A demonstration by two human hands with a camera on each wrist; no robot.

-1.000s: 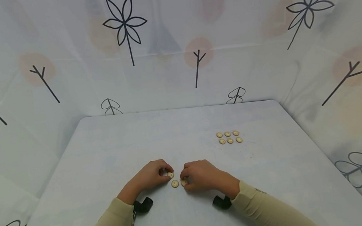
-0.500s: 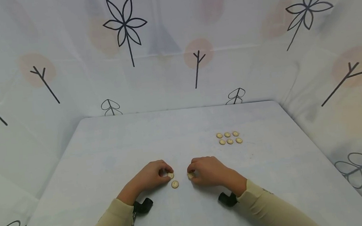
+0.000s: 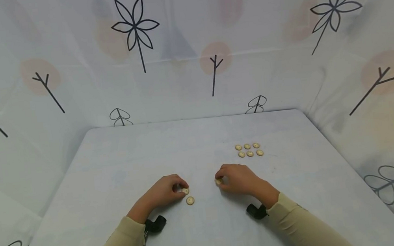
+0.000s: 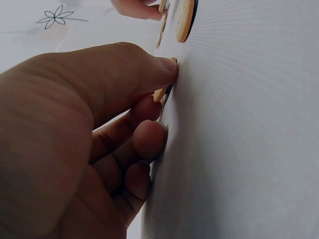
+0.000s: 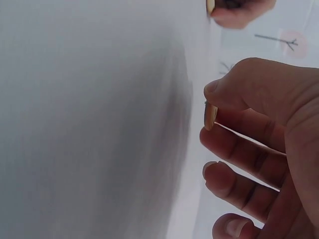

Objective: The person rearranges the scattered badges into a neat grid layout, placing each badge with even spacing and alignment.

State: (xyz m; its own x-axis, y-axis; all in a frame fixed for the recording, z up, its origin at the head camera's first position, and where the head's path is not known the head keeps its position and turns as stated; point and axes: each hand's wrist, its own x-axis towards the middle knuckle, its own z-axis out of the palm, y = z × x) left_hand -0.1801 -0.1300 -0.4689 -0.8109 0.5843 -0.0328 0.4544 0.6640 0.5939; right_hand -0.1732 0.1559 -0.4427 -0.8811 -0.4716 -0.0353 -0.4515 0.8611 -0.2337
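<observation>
With thumb and fingertips my left hand pinches a round beige button at the table surface. In the left wrist view the thumb covers much of that button. Just in front of those fingers, a second button lies flat on the table. My right hand pinches another button by its edges, apart from the other two. Seen from the right wrist, this button stands edge-on between thumb and fingers, and the remaining fingers are loosely curled.
Several matching buttons lie in two short rows farther back on the right. They rest on a white-covered table. Printed white cloth rises behind and beside the table. Each wrist bears a black camera mount.
My right hand has taken its button from beside the loose one and carried it right and away from me. My left hand keeps its place on its button.
</observation>
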